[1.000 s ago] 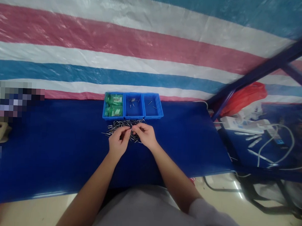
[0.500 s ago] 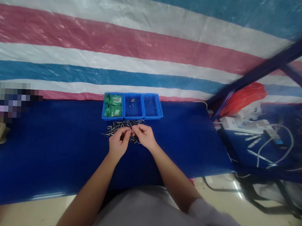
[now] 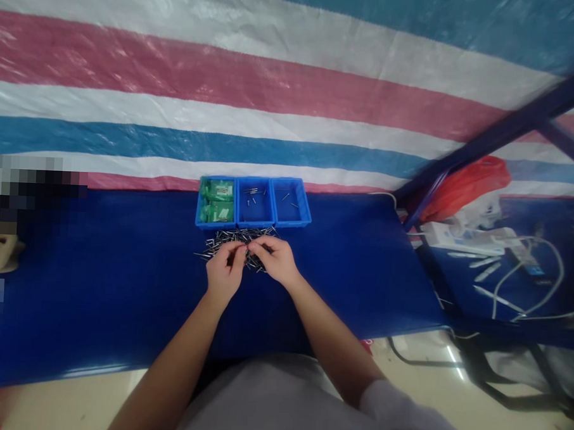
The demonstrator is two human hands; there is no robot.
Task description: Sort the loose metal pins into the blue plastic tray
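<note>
My left hand [image 3: 226, 267] and my right hand [image 3: 274, 257] meet over a heap of small, thin metal pins [image 3: 217, 238] on the blue table. Both are closed, thumbs and forefingers pinched close together. Whatever sits between the fingertips is too small to make out. Just behind the heap stand three joined blue bins. Green packets [image 3: 219, 211] fill the left bin [image 3: 213, 225]. A few loose pins lie in the middle bin [image 3: 255, 225], and a few more in the right bin [image 3: 293, 223]. My hands hide part of the heap.
The blue table [image 3: 356, 262] runs left and right of the heap. A striped sheet [image 3: 271, 132] hangs behind it. At right stand a dark metal frame [image 3: 426, 189], a red bag [image 3: 473, 185], a white power strip [image 3: 467, 239] and cables. A beige item [image 3: 0, 253] lies far left.
My hands stay pinched together over the pins, with the fingertips shifting slightly. The whole view has moved a little; the bins and heap look the same.
</note>
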